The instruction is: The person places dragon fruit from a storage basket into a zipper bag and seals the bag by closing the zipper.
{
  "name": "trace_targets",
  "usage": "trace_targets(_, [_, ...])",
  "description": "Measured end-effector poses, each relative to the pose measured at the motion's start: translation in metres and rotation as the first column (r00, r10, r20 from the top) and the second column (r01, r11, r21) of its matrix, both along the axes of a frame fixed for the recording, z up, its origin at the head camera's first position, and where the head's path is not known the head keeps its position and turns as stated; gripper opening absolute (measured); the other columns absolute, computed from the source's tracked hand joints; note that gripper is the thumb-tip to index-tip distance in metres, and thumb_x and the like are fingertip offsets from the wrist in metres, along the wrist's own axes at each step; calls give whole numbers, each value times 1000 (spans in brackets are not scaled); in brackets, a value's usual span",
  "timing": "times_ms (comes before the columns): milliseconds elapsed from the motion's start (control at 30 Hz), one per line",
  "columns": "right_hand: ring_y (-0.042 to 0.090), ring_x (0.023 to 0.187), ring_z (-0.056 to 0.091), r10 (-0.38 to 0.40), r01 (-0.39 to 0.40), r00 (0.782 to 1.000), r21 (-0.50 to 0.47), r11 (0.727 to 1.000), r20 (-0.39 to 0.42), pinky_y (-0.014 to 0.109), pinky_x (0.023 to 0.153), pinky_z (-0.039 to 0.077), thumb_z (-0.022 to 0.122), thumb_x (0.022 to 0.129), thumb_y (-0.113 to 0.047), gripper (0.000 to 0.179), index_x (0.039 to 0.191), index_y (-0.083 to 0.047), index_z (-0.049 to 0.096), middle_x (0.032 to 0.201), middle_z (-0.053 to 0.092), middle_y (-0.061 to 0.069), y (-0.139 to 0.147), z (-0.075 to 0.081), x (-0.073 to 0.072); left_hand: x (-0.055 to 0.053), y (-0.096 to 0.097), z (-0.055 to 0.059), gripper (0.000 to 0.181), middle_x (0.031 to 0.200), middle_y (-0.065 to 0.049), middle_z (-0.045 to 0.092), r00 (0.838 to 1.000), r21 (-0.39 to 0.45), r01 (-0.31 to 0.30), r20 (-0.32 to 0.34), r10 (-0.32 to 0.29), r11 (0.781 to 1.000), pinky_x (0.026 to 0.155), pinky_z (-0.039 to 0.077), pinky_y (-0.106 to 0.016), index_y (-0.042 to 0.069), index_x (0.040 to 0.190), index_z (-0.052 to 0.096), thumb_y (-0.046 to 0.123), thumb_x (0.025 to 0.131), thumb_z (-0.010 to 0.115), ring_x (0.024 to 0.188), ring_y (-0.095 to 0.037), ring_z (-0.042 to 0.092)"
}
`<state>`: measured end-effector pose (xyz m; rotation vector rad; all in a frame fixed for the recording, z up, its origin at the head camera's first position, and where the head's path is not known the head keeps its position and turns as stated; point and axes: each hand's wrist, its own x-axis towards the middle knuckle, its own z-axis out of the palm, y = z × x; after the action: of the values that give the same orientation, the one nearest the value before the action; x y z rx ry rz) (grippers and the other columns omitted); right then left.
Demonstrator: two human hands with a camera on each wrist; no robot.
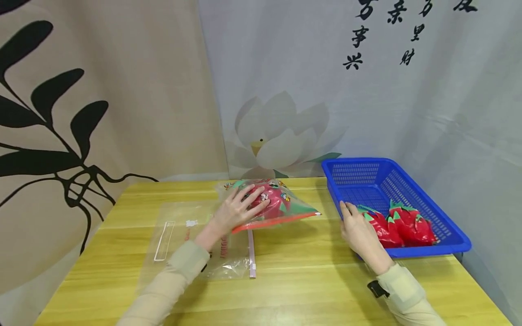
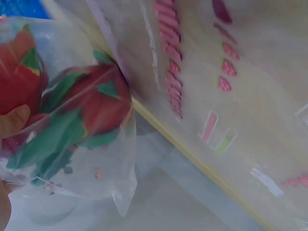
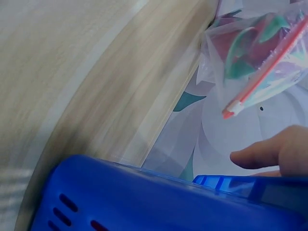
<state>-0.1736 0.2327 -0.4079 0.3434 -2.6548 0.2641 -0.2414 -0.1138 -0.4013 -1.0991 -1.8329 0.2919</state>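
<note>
In the head view my left hand (image 1: 235, 212) grips a clear zip bag (image 1: 299, 209) with an orange-red slider edge, its fingers spread over the top. Red dragon fruits (image 2: 98, 98) with green leaf tips show through the plastic. The bag is raised over the back of the table. My right hand (image 1: 360, 233) is at the left rim of a blue basket (image 1: 408, 251), thumb (image 3: 257, 154) extended and apart from the rim; its other fingers are mostly hidden. Red, shiny dragon fruits (image 1: 412, 226) lie inside the basket, beside this hand.
A flat clear bag (image 1: 195, 253) with pink printing and a purplish slider edge lies on the wooden table (image 1: 293, 294), under my left forearm. A printed cloth (image 1: 277, 59) hangs behind the table. The basket stands near the table's right edge.
</note>
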Motion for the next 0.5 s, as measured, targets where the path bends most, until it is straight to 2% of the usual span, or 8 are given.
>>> trace_targets(133, [43, 85, 65, 0, 0, 1000, -2, 1000, 1, 42, 53, 54, 64, 83, 1, 49, 129, 12, 50, 121, 55, 34, 0, 0, 0, -8, -7, 1, 67, 131, -11, 59, 1000, 42, -8, 2, 8, 999, 79, 58, -43, 21, 127, 57, -1, 68, 79, 111, -30, 61])
trace_targets(300, [42, 81, 65, -2, 2, 1000, 3, 1000, 2, 39, 50, 52, 64, 84, 1, 49, 129, 12, 50, 121, 55, 33, -1, 0, 0, -16, -24, -1, 68, 132, -11, 58, 998, 51, -55, 36, 53, 997, 79, 58, -46, 19, 126, 57, -5, 66, 79, 114, -32, 59])
trace_targets(500, [42, 83, 65, -5, 5, 1000, -4, 1000, 7, 38, 49, 52, 64, 84, 0, 49, 129, 12, 50, 122, 55, 34, -1, 2, 0, -15, -54, -4, 71, 134, -12, 56, 989, 39, -129, 83, 125, 991, 84, 55, -53, 19, 128, 57, -6, 65, 78, 118, -34, 57])
